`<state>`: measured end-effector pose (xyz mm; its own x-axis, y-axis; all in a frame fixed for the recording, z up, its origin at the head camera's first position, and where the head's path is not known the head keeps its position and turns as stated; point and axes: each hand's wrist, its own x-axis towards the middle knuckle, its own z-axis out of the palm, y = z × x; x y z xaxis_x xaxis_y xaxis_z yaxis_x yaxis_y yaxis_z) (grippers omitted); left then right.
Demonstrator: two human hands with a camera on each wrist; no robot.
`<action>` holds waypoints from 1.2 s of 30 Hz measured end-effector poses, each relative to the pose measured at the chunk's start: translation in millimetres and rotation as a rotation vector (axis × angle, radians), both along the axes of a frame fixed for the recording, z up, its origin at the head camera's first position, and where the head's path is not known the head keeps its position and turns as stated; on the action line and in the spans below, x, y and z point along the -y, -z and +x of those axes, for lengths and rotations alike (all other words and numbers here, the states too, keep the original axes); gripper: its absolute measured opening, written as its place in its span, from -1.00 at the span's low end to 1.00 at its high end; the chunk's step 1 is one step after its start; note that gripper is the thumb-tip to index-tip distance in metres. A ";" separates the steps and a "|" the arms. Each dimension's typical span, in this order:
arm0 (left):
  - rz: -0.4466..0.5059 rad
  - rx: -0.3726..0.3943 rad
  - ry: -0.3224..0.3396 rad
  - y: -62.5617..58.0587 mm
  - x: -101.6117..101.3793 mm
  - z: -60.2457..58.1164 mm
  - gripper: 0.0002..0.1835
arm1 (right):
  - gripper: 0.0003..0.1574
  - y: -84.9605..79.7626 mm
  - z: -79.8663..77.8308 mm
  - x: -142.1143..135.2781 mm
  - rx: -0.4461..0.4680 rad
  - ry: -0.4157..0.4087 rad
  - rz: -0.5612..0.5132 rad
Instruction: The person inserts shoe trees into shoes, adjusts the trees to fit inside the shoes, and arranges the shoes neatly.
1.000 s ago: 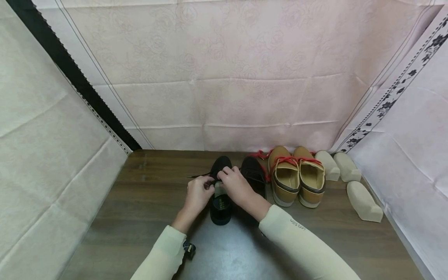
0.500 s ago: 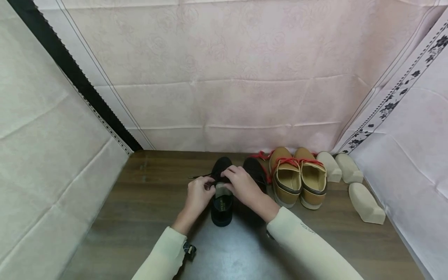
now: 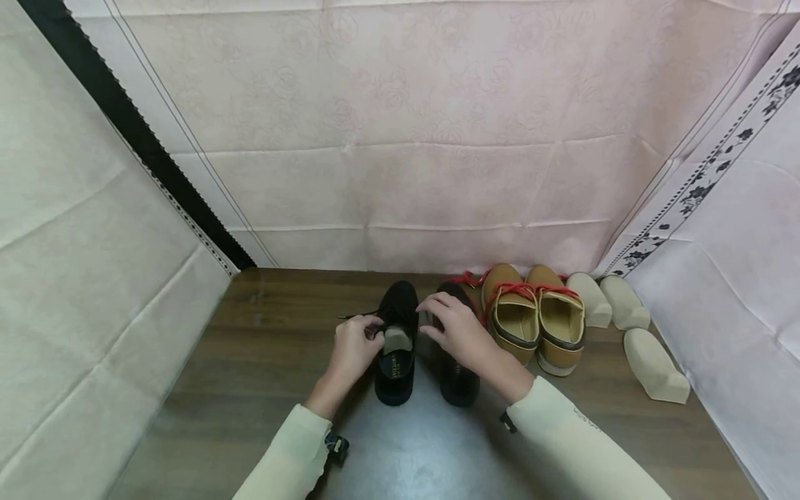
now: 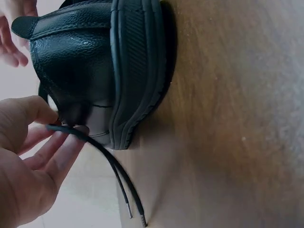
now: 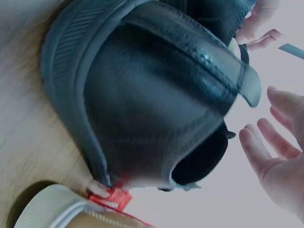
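A black lace-up shoe [image 3: 395, 380] stands on the wooden floor, toe toward the back wall, with a grey lining showing in its opening. At its left side my left hand [image 3: 353, 345] pinches a black shoelace [image 4: 102, 148] between thumb and fingers; two tipped ends dangle in the left wrist view. My right hand [image 3: 459, 332] hovers over the second black shoe [image 3: 460, 386], partly hiding it. Fingers and thumb are spread apart with nothing between them. In the right wrist view, this hand [image 5: 280, 147] is beside the second shoe's heel tab [image 5: 249, 85], not touching it.
To the right stand two tan shoes [image 3: 558, 349] with red laces [image 3: 515, 288]. Beyond them are several off-white, block-like shoe inserts [image 3: 655, 368]. Pale cloth walls [image 3: 400, 187] bound the wooden floor [image 3: 269, 389] at the back and sides.
My right hand has let go at the first black shoe's opening and moved right, over the second shoe, its fingers spreading. The left hand stays in place, still pinching the lace.
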<state>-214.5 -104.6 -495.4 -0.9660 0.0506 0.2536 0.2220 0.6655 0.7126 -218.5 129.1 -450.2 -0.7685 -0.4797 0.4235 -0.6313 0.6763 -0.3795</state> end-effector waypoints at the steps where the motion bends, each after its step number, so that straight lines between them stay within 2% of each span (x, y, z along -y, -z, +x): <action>1: 0.002 0.009 0.004 -1.2 0.3 0.2 -0.84 | -0.60 -1.3 1.4 -3.0 0.011 -0.004 -0.018; 6: -0.018 0.045 0.011 -9.6 1.1 4.2 -0.81 | -0.60 -6.4 7.7 -18.7 0.033 -0.001 -0.076; 11: -0.041 0.004 0.018 -19.8 -1.4 10.5 -0.76 | -0.60 -10.3 12.9 -32.5 0.019 -0.020 -0.155; 19: 0.055 -0.039 0.097 -32.9 -15.3 19.9 -0.64 | -0.58 -8.0 23.7 -58.5 -0.078 -0.004 -0.189; 24: 0.119 -0.055 0.148 -36.2 -26.7 21.9 -0.64 | -0.52 -5.9 30.4 -76.2 -0.121 0.033 -0.188; 27: 0.153 -0.043 0.172 -36.9 -35.3 21.5 -0.65 | -0.48 -5.1 34.7 -86.1 -0.126 0.058 -0.190; 31: 0.205 0.012 0.194 -37.8 -46.4 19.8 -0.65 | -0.42 -4.3 40.8 -96.8 -0.120 0.097 -0.179; 36: 0.236 0.073 0.202 -37.1 -59.4 12.9 -0.64 | -0.41 -4.7 46.2 -111.5 -0.115 0.123 -0.167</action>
